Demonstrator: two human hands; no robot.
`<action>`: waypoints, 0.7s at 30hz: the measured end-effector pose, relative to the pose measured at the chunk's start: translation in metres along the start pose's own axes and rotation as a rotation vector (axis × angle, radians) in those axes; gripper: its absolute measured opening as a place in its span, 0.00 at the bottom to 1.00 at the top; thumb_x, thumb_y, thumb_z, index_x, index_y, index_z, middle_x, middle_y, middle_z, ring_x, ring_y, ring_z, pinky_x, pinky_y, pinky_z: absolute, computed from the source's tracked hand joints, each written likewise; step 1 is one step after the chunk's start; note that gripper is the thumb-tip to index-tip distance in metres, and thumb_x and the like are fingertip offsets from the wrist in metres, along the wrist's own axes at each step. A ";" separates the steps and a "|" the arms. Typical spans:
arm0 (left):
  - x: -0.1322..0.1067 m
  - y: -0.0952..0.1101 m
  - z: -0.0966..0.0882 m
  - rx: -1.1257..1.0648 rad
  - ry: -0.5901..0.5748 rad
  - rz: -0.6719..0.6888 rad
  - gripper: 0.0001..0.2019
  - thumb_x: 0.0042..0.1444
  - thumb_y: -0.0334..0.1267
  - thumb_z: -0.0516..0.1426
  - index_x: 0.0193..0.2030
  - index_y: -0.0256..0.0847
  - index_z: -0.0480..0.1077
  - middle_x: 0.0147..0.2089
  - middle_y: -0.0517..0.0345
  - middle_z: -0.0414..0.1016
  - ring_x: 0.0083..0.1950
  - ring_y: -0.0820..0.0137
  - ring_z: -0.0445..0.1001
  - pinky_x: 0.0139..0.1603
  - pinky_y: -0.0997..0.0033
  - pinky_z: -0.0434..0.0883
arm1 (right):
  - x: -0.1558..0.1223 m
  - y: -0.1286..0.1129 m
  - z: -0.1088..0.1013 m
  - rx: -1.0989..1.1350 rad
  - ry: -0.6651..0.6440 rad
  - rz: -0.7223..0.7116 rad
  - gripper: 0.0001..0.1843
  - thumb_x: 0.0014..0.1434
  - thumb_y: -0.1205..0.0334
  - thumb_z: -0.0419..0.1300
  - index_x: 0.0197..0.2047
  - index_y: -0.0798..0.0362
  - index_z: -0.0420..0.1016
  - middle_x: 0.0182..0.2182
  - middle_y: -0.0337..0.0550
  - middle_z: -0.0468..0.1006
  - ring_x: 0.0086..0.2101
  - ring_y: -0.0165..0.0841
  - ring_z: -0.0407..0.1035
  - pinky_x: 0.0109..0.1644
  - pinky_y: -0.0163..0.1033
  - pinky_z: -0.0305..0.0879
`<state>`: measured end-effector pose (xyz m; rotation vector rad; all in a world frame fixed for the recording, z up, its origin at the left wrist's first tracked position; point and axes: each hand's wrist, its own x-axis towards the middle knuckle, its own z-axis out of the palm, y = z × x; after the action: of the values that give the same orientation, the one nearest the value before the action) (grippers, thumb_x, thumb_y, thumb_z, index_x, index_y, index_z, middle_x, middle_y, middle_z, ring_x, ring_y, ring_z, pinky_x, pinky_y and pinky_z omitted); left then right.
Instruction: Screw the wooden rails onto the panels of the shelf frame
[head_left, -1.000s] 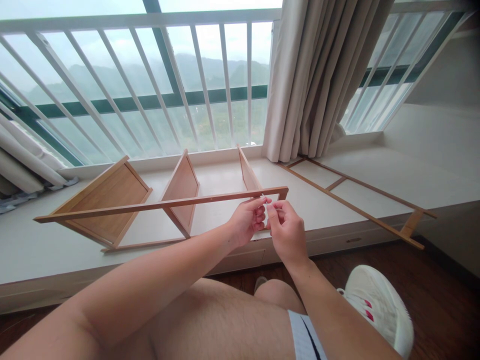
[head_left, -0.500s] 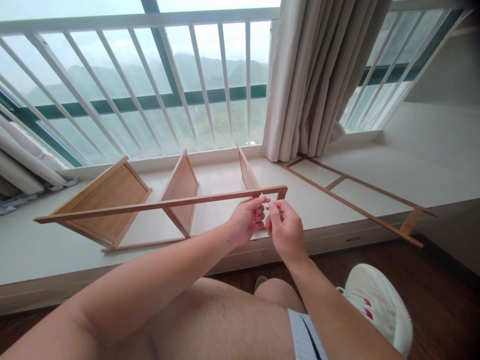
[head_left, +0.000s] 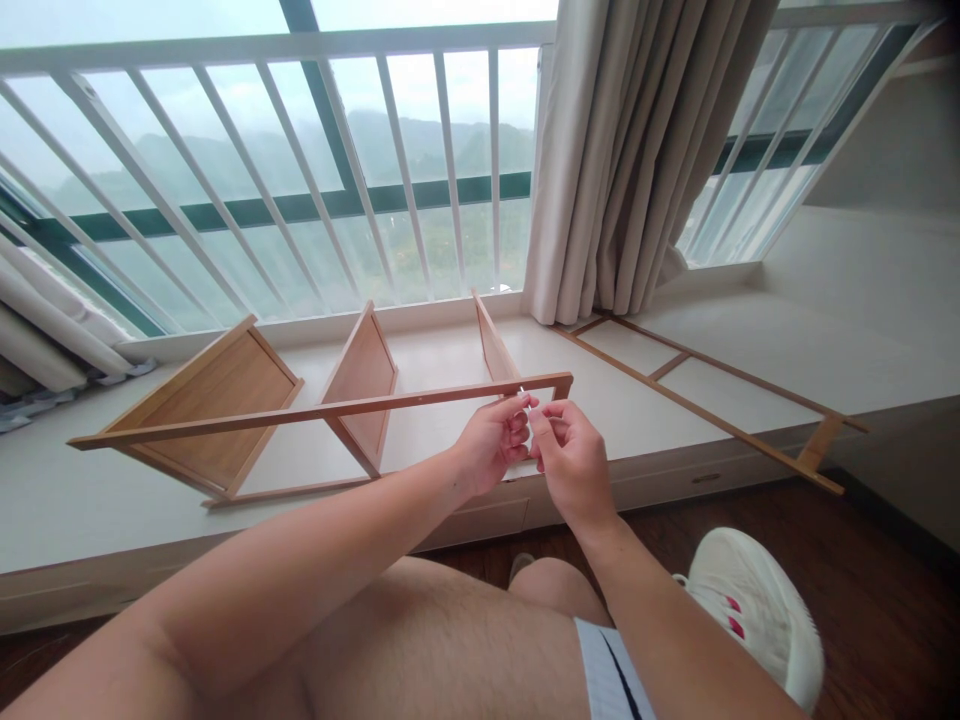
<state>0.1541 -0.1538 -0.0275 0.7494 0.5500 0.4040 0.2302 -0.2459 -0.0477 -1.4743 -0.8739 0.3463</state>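
A wooden shelf frame lies on its side on the white window ledge, its long front rail (head_left: pixel 420 398) facing me. Three shelf boards stand up from it: a left board (head_left: pixel 206 410), a middle board (head_left: pixel 364 375) and a right board (head_left: pixel 495 340). Just under the rail's right end, a thin silvery rod (head_left: pixel 523 393) reaches up to the wood. My left hand (head_left: pixel 495 445) is closed, thumb and finger pinching around the rod near the rail. My right hand (head_left: pixel 571 455) pinches its lower end. Fingers hide most of the rod, so its exact kind is unclear.
Farther right, a ladder-like wooden side frame (head_left: pixel 667 368) lies on the ledge (head_left: pixel 810 340), sticking out past its front edge. A beige curtain (head_left: pixel 600 160) and white railing (head_left: pixel 255 45) stand behind. My leg and a white shoe (head_left: pixel 754 610) are below, over dark flooring.
Both hands stay at the same spot under the rail. The right fingers have shifted slightly around the rod, and less of it shows now. The shelf frame has not visibly moved.
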 end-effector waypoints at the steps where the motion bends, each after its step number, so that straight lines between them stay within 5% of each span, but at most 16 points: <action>1: -0.001 0.000 0.000 -0.004 0.003 0.000 0.12 0.49 0.42 0.65 0.34 0.38 0.70 0.21 0.67 0.56 0.20 0.80 0.56 0.22 0.79 0.57 | 0.000 -0.001 0.000 -0.011 0.001 -0.004 0.15 0.61 0.46 0.57 0.38 0.50 0.69 0.19 0.35 0.71 0.20 0.29 0.65 0.24 0.32 0.61; 5: -0.003 -0.004 0.001 0.003 -0.014 -0.003 0.11 0.49 0.40 0.65 0.33 0.37 0.70 0.24 0.63 0.63 0.23 0.78 0.62 0.23 0.79 0.60 | -0.001 -0.002 -0.002 -0.028 0.002 -0.016 0.13 0.60 0.48 0.58 0.37 0.50 0.68 0.21 0.36 0.74 0.22 0.30 0.68 0.27 0.33 0.63; 14: 0.001 -0.019 -0.006 0.010 -0.111 0.008 0.16 0.49 0.44 0.65 0.29 0.37 0.64 0.21 0.68 0.52 0.20 0.81 0.50 0.19 0.80 0.47 | -0.005 -0.004 -0.004 -0.017 0.074 -0.053 0.15 0.59 0.46 0.59 0.37 0.50 0.69 0.23 0.37 0.71 0.24 0.31 0.66 0.29 0.35 0.64; 21: 0.003 -0.049 -0.013 0.255 -0.258 -0.068 0.14 0.53 0.47 0.61 0.34 0.39 0.65 0.24 0.67 0.54 0.21 0.80 0.52 0.20 0.80 0.49 | -0.004 -0.024 -0.020 0.080 0.227 -0.224 0.19 0.67 0.47 0.49 0.37 0.52 0.71 0.29 0.40 0.71 0.26 0.29 0.64 0.30 0.36 0.64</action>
<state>0.1562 -0.1779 -0.0720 1.0083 0.3861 0.1711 0.2344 -0.2658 -0.0236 -1.2980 -0.8219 0.0457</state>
